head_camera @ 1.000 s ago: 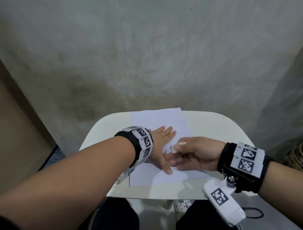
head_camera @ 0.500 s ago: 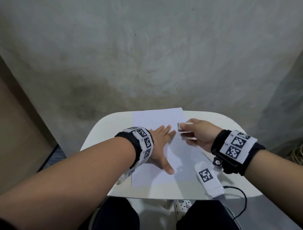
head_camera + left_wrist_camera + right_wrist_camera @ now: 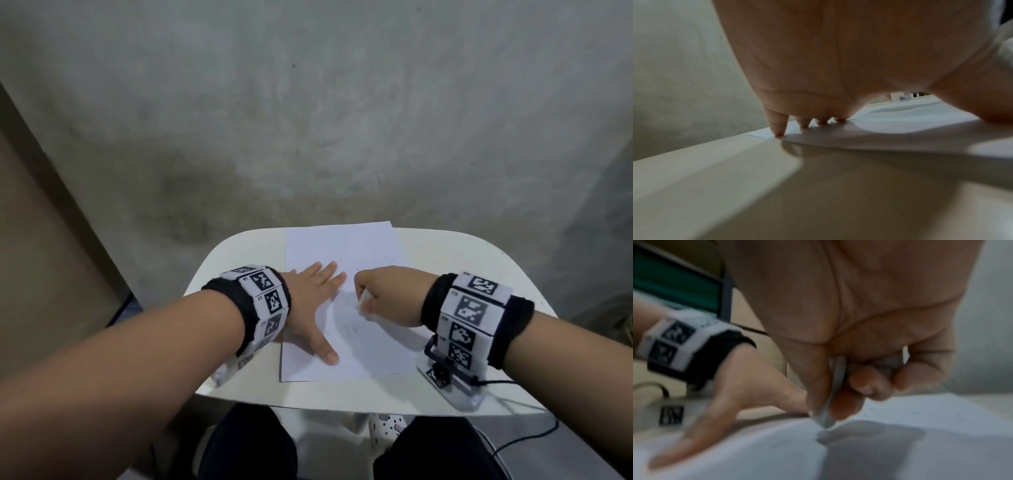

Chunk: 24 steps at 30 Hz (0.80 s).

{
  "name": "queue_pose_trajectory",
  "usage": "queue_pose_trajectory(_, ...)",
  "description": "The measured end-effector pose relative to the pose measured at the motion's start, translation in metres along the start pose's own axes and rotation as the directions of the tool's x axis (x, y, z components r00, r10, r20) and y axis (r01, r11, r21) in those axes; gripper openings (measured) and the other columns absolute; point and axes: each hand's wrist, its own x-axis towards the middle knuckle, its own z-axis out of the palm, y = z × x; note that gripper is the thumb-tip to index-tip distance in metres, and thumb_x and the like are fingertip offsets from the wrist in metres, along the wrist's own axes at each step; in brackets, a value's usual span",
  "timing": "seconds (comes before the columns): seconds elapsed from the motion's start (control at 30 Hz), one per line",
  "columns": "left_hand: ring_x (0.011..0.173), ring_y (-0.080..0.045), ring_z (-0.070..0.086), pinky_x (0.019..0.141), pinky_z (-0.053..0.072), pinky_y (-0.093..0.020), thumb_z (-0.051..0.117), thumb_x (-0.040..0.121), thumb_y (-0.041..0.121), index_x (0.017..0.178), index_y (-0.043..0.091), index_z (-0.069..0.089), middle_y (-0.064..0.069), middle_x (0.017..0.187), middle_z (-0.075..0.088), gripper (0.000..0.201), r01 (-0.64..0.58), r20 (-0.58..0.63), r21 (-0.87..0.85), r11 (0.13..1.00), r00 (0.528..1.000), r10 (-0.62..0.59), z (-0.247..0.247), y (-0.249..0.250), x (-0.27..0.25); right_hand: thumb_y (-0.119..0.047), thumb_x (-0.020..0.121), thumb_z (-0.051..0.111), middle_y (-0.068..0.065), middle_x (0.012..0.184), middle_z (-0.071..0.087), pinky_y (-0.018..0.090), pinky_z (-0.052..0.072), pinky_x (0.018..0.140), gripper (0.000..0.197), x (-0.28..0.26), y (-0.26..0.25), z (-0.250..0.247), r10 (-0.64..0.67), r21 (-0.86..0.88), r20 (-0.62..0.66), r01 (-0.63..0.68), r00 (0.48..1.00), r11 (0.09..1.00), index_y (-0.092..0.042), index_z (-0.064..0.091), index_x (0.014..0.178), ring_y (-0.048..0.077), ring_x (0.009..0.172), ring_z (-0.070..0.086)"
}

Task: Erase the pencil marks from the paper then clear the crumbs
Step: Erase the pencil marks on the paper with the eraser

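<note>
Right hand (image 3: 387,294) is now returning from the paper's (image 3: 342,246) 1 o'clock edge toward centre, pinching eraser (image 3: 835,394) onto pencil marks (image 3: 349,329); left hand (image 3: 315,301) is lying flat at 9 o'clock, pinning the sheet on the tabletop (image 3: 445,253). Erasing is under way; next comes, probably, further rubbing, then crumb clearing.

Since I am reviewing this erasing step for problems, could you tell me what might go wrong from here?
1. The left hand presses only the sheet's left side; hard strokes of the eraser in the right hand might crease the paper.
2. The paper's far edge overhangs the table, so it may bend there.
3. Faint pencil marks lie near the right wrist, which could smudge them.
</note>
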Motion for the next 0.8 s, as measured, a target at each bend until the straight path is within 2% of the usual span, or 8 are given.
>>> queue_pose_trajectory(0.17,0.145,-0.015,-0.027,0.121,-0.003,-0.046,0.067,0.065,0.077,0.148,0.027,-0.029,0.007,0.154,-0.037,0.137,-0.002,-0.003,-0.007,1.000,1.000,0.002,0.001,0.001,-0.002,-0.006,0.082,0.065,-0.001,0.100,0.063,0.029,0.046,0.065,0.031,-0.008,-0.025,0.017,-0.017,-0.334,0.213,0.089,0.977,0.938,-0.016,0.040,0.097,0.020,0.082,0.057)
queue_pose_trajectory(0.27,0.145,-0.015,-0.027,0.121,-0.003,-0.047,0.068,0.066,0.076,0.148,0.027,-0.029,0.006,0.155,-0.036,0.136,-0.001,0.000,-0.011,1.000,1.000,0.001,-0.001,0.002,-0.003,-0.015,0.092,0.052,0.000,0.098,0.059,0.034,0.047,0.083,0.013,0.000,-0.013,0.004,0.009,-0.269,0.165,0.037,0.986,0.963,-0.017,0.040,0.096,0.022,0.087,0.054)
queue_pose_trajectory(0.4,0.145,-0.016,-0.026,0.120,-0.002,-0.049,0.068,0.066,0.076,0.148,0.026,-0.028,0.005,0.155,-0.036,0.136,0.014,0.004,0.005,1.000,1.000,-0.014,-0.002,0.004,-0.004,-0.014,0.092,0.052,-0.002,0.081,0.053,0.031,0.044,0.070,0.012,0.003,-0.013,0.009,-0.017,-0.347,0.132,0.063,0.991,0.936,-0.017,0.043,0.099,0.022,0.080,0.052)
queue_pose_trajectory(0.5,0.145,-0.016,-0.026,0.121,-0.002,-0.048,0.068,0.066,0.076,0.148,0.026,-0.029,0.006,0.155,-0.036,0.136,0.014,0.010,0.006,1.000,1.000,-0.014,-0.002,0.005,-0.004,-0.014,0.092,0.051,0.000,0.088,0.058,0.032,0.047,0.079,0.011,-0.003,-0.015,0.014,-0.060,-0.296,0.237,0.131,0.970,0.946,-0.018,0.043,0.097,0.024,0.087,0.056)
queue_pose_trajectory(0.6,0.145,-0.016,-0.026,0.121,-0.001,-0.049,0.068,0.063,0.077,0.148,0.026,-0.028,0.005,0.155,-0.036,0.138,0.014,0.001,-0.002,1.000,1.000,-0.014,-0.001,0.002,-0.001,-0.013,0.092,0.044,-0.001,0.087,0.054,0.031,0.040,0.077,0.004,0.001,0.001,-0.003,0.015,-0.245,0.131,0.017,0.991,0.969,-0.016,0.044,0.094,0.022,0.082,0.048)
queue_pose_trajectory(0.67,0.145,-0.016,-0.026,0.121,0.000,-0.050,0.068,0.062,0.078,0.148,0.027,-0.028,0.006,0.155,-0.036,0.139,0.017,0.000,-0.003,1.000,1.000,-0.017,0.000,0.001,-0.001,-0.014,0.093,0.046,-0.002,0.084,0.053,0.032,0.042,0.073,0.006,0.000,-0.004,0.003,-0.013,-0.331,0.096,0.044,0.995,0.943,-0.018,0.044,0.096,0.022,0.080,0.049)
queue_pose_trajectory(0.73,0.145,-0.016,-0.026,0.121,0.000,-0.049,0.068,0.063,0.078,0.148,0.027,-0.028,0.006,0.154,-0.036,0.138,0.014,0.004,0.000,1.000,1.000,-0.014,0.000,0.002,-0.002,-0.016,0.093,0.051,-0.003,0.080,0.050,0.031,0.041,0.065,0.011,-0.003,-0.014,0.015,-0.091,-0.378,0.167,0.149,0.982,0.914,-0.021,0.042,0.097,0.022,0.079,0.049)
queue_pose_trajectory(0.8,0.145,-0.015,-0.026,0.121,-0.001,-0.049,0.068,0.065,0.077,0.149,0.027,-0.028,0.007,0.155,-0.036,0.137,0.012,-0.001,-0.005,1.000,1.000,-0.012,0.000,0.003,-0.004,-0.016,0.094,0.048,-0.002,0.081,0.050,0.027,0.039,0.063,0.007,0.000,-0.013,0.009,-0.053,-0.333,0.205,0.121,0.977,0.935,-0.018,0.042,0.095,0.022,0.080,0.048)
